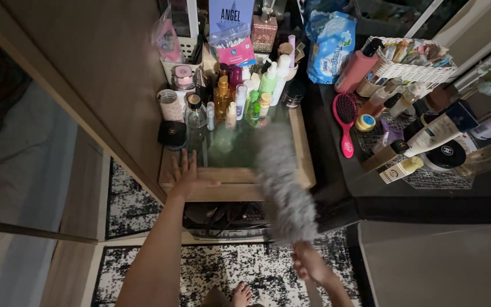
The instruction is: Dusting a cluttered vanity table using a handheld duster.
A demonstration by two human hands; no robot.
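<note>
- Right hand (pixel 309 262) clenched around grey fluffy duster (pixel 282 182), its head reaching ahead over the wooden tray (pixel 302 153).
- Left hand (pixel 186 177) released, flat on tray's front edge, bottles (pixel 240 96) beyond its fingertips.

Pink hairbrush (pixel 345 122), white wicker basket (pixel 413 71), blue wipes pack (pixel 329 45), black-white patterned rug (pixel 245 273), clustered bottles (pixel 240 96).

The front half of the table (pixel 299 165) is lying open, with only the left hand (pixel 187 177) and the grey duster (pixel 282 187) occupying it. Bottles (pixel 240 96) are crowding the back, blocking reach there. The wall (pixel 103 74) is closing off the left; the brush (pixel 345 122) is lying just right.
</note>
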